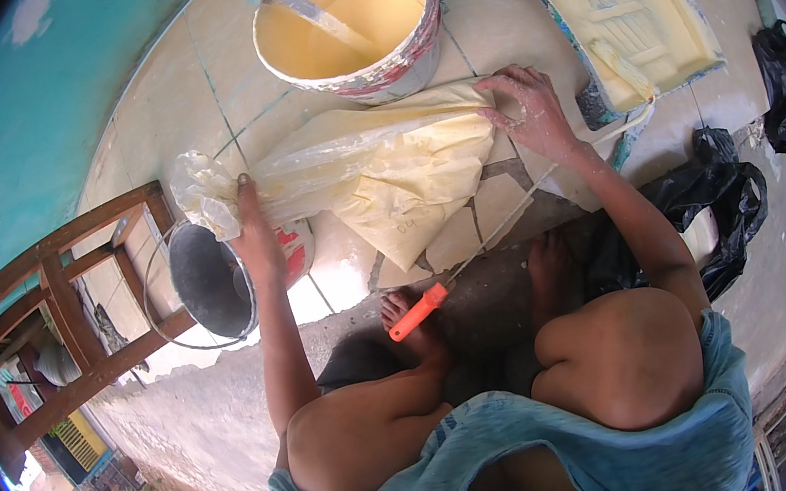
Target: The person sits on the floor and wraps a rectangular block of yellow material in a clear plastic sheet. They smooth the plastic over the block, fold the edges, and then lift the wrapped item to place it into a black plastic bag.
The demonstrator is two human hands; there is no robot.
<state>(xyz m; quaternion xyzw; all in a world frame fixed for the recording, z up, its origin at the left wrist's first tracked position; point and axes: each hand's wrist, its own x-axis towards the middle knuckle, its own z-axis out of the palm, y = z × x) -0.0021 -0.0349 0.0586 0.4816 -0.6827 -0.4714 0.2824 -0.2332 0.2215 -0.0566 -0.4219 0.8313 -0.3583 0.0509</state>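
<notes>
A clear plastic bag [420,168], smeared inside with cream paint, lies slantwise over the tiled floor before me. My left hand [254,226] is closed around its gathered, crumpled neck at the left. At the bag's upper right corner, the thumb and fingers of my right hand [527,111] pinch the plastic edge. Just beyond the bag stands a paint bucket [391,76] holding cream paint, with a flat stick [306,13] leaning in it. Below the bag, the orange handle [418,311] of a paint roller crosses near my foot; its rod runs towards the tray.
A cream-coated paint tray [628,3] sits at the upper right, with a small roller [621,66] in it. A dark bucket [210,283] lies tipped beside my left forearm, near a wooden frame [69,307]. Black plastic bags [745,202] lie at the right. The floor ends in a step edge.
</notes>
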